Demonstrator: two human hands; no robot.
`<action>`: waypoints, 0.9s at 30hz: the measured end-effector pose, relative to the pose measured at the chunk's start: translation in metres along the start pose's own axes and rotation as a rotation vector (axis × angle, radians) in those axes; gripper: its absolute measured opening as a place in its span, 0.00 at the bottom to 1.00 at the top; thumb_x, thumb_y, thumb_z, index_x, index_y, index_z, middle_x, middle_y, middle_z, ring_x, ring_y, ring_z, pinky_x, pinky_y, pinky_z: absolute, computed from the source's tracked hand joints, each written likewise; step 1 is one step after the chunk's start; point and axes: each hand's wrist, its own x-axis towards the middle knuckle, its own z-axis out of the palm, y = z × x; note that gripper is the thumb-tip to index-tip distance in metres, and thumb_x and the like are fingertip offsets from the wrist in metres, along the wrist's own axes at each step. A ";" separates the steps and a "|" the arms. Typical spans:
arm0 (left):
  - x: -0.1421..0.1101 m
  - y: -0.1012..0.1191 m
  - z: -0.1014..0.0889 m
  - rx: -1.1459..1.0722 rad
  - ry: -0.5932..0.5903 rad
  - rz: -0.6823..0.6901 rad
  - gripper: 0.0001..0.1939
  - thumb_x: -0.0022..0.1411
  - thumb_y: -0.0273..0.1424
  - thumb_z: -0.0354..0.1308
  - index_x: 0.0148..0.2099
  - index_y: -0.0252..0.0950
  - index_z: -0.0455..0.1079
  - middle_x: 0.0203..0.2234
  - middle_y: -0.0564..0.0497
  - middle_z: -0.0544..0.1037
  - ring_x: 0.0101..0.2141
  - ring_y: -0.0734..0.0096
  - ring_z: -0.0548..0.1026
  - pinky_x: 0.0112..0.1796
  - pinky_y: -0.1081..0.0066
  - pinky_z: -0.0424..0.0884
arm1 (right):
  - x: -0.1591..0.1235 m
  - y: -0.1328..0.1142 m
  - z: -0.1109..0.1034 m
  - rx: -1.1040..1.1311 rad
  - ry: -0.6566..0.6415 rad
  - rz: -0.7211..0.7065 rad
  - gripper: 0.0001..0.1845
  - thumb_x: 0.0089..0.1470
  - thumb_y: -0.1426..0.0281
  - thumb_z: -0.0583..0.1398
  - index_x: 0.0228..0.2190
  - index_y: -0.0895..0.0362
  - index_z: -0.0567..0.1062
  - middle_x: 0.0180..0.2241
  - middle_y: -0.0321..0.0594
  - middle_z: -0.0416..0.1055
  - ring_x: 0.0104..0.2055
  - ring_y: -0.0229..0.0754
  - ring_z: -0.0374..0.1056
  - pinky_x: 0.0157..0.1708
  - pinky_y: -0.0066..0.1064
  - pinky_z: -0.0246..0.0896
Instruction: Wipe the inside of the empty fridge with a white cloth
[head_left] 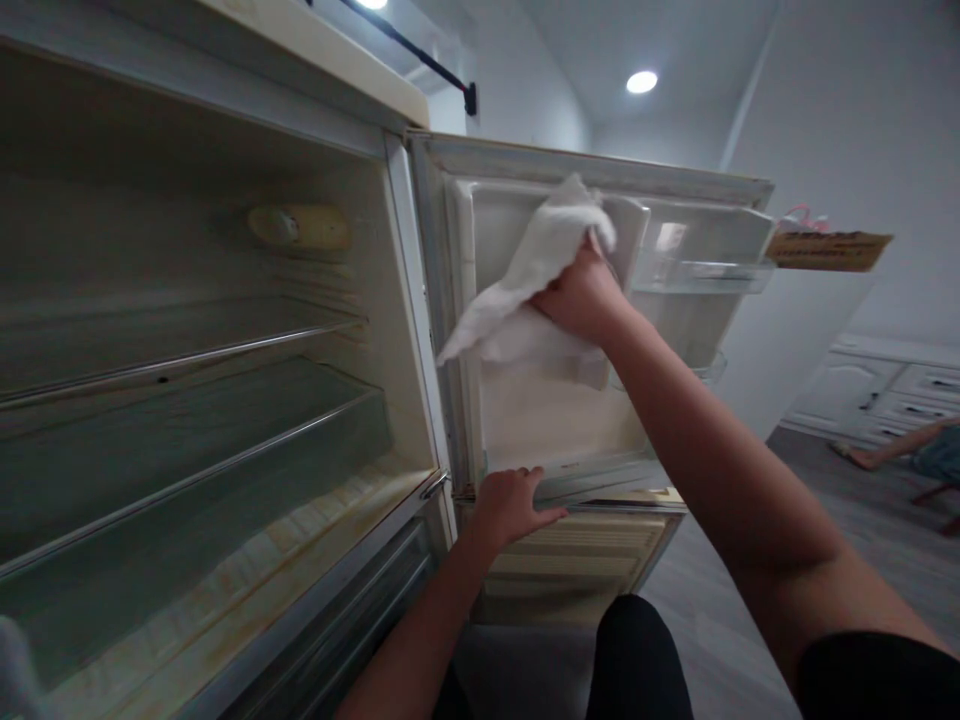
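Note:
My right hand (581, 295) grips a white cloth (525, 280) and presses it against the inner panel of an open fridge door (600, 420), just below the top door shelf. My left hand (514, 505) rests on the door's lower edge near the hinge side, its fingers spread along the rim. The door's clear upper bin (701, 270) juts out to the right of the cloth.
The fridge compartment (195, 380) to the left holds bare glass shelves (225, 460) and a yellowed lamp housing (300, 228). A cardboard tag (829, 250) shows beyond the door. White cabinets (877, 390) line the far wall; another person's leg (892, 450) lies on the floor.

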 end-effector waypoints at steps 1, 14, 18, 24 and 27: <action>0.000 0.000 0.000 -0.006 -0.002 0.000 0.39 0.59 0.65 0.58 0.58 0.40 0.73 0.45 0.41 0.83 0.44 0.45 0.81 0.43 0.57 0.73 | 0.014 -0.007 0.002 -0.072 0.020 -0.008 0.25 0.62 0.62 0.60 0.51 0.70 0.78 0.57 0.60 0.71 0.68 0.62 0.53 0.67 0.54 0.50; -0.002 0.001 -0.002 -0.008 -0.007 -0.002 0.33 0.60 0.59 0.61 0.55 0.39 0.75 0.43 0.41 0.84 0.44 0.46 0.81 0.42 0.57 0.72 | 0.017 -0.015 -0.010 -0.236 0.114 0.260 0.32 0.58 0.61 0.65 0.58 0.64 0.67 0.61 0.60 0.62 0.62 0.61 0.58 0.58 0.51 0.59; 0.000 0.002 -0.001 -0.024 -0.007 -0.009 0.33 0.59 0.58 0.62 0.56 0.39 0.75 0.43 0.40 0.83 0.44 0.45 0.81 0.43 0.56 0.72 | 0.005 0.008 -0.008 -0.218 0.014 0.254 0.28 0.60 0.67 0.61 0.57 0.71 0.68 0.57 0.62 0.65 0.58 0.57 0.65 0.54 0.43 0.60; 0.001 0.003 0.000 -0.028 -0.008 -0.025 0.33 0.59 0.58 0.62 0.56 0.39 0.75 0.45 0.39 0.83 0.44 0.45 0.81 0.43 0.56 0.72 | 0.011 0.026 0.010 -0.107 -0.105 0.133 0.13 0.57 0.70 0.62 0.43 0.63 0.76 0.44 0.53 0.76 0.45 0.50 0.71 0.47 0.38 0.65; 0.000 0.002 0.001 -0.017 -0.004 -0.013 0.34 0.59 0.58 0.62 0.56 0.39 0.75 0.45 0.39 0.83 0.44 0.44 0.81 0.43 0.56 0.72 | 0.015 0.019 0.011 -0.055 -0.174 0.086 0.12 0.57 0.67 0.62 0.39 0.63 0.78 0.39 0.51 0.77 0.42 0.47 0.71 0.45 0.35 0.63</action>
